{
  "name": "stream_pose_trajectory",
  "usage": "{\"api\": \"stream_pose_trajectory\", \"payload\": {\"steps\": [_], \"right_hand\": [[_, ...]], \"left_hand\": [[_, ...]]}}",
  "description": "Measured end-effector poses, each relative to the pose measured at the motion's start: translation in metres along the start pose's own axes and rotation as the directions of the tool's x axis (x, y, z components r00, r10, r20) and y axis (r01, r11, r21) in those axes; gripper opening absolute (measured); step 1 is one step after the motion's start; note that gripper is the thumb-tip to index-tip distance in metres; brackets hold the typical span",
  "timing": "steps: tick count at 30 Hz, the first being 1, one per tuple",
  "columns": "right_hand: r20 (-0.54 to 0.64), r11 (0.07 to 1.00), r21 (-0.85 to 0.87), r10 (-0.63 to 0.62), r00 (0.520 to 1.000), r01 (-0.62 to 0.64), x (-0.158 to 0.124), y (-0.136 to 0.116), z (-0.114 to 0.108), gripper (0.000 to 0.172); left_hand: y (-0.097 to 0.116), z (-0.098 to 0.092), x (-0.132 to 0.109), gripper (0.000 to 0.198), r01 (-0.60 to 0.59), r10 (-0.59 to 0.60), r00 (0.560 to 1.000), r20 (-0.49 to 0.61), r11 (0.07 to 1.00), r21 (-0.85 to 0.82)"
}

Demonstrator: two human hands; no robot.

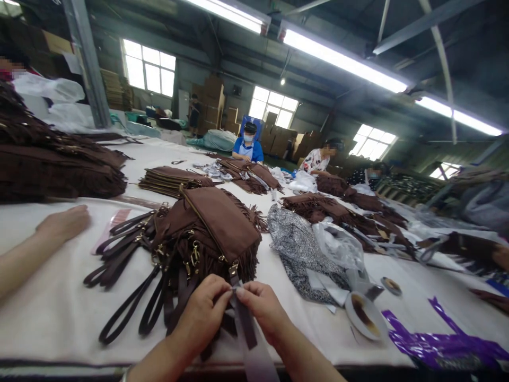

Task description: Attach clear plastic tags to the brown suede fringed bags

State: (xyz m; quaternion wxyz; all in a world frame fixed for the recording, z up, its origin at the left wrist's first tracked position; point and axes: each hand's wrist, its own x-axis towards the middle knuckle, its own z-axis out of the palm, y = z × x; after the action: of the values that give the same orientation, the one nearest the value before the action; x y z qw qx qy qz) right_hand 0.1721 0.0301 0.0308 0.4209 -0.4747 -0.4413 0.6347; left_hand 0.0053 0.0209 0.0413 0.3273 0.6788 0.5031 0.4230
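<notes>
While left hand and right hand pinch tight at a strap partly under film, other straps lie bare.

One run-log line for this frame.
left hand: pinching translucent strip over brown strap | right hand: pinching same strip | beyond: fringed brown bag | right side: purple plastic packaging

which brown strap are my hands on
The flat, dark-brown strap below the gold-coloured metal clasp, with translucent film, between your left hand and right hand; the looped brown straps lie farther left.
</notes>
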Motion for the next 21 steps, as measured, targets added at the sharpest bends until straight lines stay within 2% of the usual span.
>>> {"api": "stream_pose_trajectory", "payload": {"steps": [4, 7, 12, 14, 17, 21], "right_hand": [[-0.051, 1.0, -0.012, -0.013, 0.999, 0.012, 0.013, -0.012, 0.009, 0.045], [-0.083, 0.999, -0.044, 0.003, 0.997, -0.007, 0.021, -0.019, 0.014, 0.042], [-0.124, 0.975, -0.214, 0.032, 0.992, -0.058, 0.027, -0.015, 0.012, 0.033], [-0.156, 0.957, -0.287, 0.005, 0.988, -0.05, 0.024, -0.008, 0.006, 0.031], [-0.154, 0.943, -0.332, -0.036, 0.987, -0.017, 0.015, 0.003, -0.004, 0.03], [-0.163, 0.951, -0.31, -0.046, 0.986, -0.007, 0.001, 0.012, -0.013, 0.031]], "left_hand": [[0.003, -0.003, 0.014, 0.024, 0.047, -0.043, 0.997, -0.069, 0.997, 0.065], [0.003, -0.004, 0.026, 0.024, 0.081, -0.073, 0.995, -0.067, 0.988, 0.13], [0.002, -0.002, 0.035, 0.02, 0.108, -0.129, 0.989, 0.073, 0.965, 0.239], [0.002, 0.0, 0.034, 0.02, 0.101, -0.139, 0.982, 0.128, 0.958, 0.268], [0.002, 0.005, 0.028, 0.02, 0.071, -0.116, 0.982, 0.149, 0.957, 0.28], [0.001, 0.014, 0.02, 0.019, -0.011, -0.007, 0.997, 0.082, 0.976, 0.219]]}}
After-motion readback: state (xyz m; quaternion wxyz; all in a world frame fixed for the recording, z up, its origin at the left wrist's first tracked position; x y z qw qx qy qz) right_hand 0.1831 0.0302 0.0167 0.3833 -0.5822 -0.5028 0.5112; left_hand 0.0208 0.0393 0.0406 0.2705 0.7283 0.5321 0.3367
